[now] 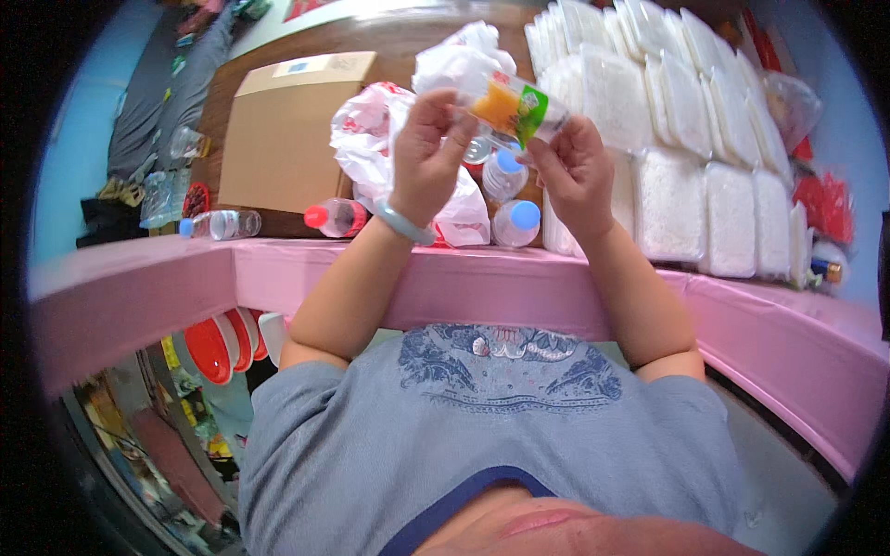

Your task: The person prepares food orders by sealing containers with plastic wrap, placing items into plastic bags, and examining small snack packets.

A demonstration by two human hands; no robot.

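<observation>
Between my two hands I hold up a small clear plastic packet with a green printed patch and orange-yellow contents or print. My left hand pinches its left end, and a pale bangle circles that wrist. At the packet's right end, my right hand grips with thumb and fingers. Behind and below the packet stand two clear bottles with blue caps, a nearer bottle and a farther bottle. A can shows partly beside them. White plastic bags bulge behind my left hand.
Stacks of white blocks in clear wrapping fill the right side. A cardboard box stands at left on the brown surface. A red-capped bottle and small clear bottles lie near the pink edge. Red dishes are below left.
</observation>
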